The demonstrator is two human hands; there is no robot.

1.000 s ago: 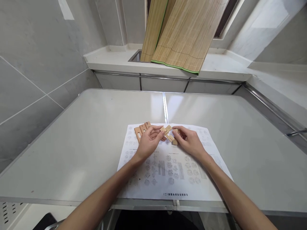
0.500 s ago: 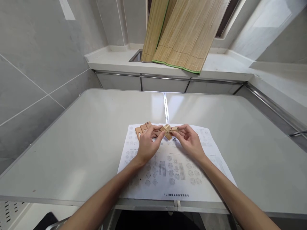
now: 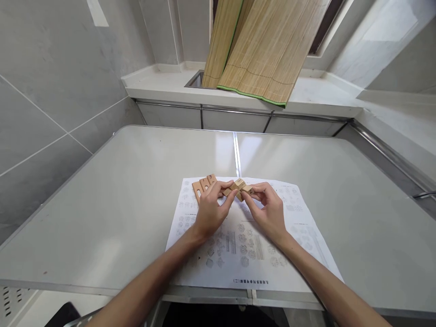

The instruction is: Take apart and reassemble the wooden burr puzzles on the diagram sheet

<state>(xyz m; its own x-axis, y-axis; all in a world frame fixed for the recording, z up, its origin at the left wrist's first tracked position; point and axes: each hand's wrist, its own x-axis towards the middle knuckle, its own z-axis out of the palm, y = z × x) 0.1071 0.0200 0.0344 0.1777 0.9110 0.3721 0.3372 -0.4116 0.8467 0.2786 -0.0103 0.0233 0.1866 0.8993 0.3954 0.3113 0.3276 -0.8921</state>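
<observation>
Between both hands, just above the printed sheet, is a small cluster of interlocking wooden puzzle blocks (image 3: 239,183). My left hand (image 3: 214,204) pinches its left side between thumb and fingers. On the right side, my right hand (image 3: 267,204) grips a wooden block (image 3: 247,189) that sits against the cluster; whether it is seated in it I cannot tell. Beyond my left hand lie several flat wooden pieces (image 3: 205,183) with slots and dark marks, partly covered by that hand. Beneath everything is the white instruction sheet (image 3: 218,272) with printed diagrams.
The pale folding table (image 3: 102,204) has a metal seam (image 3: 236,150) down its middle. Behind it, a bamboo mat (image 3: 265,54) hangs over a white counter (image 3: 163,86) beside a sink (image 3: 195,80). A dark object (image 3: 63,315) lies low at the left.
My right hand has brought its wooden block closer against the cluster, and the cluster has turned slightly. My left hand keeps its grip with a small shift.
</observation>
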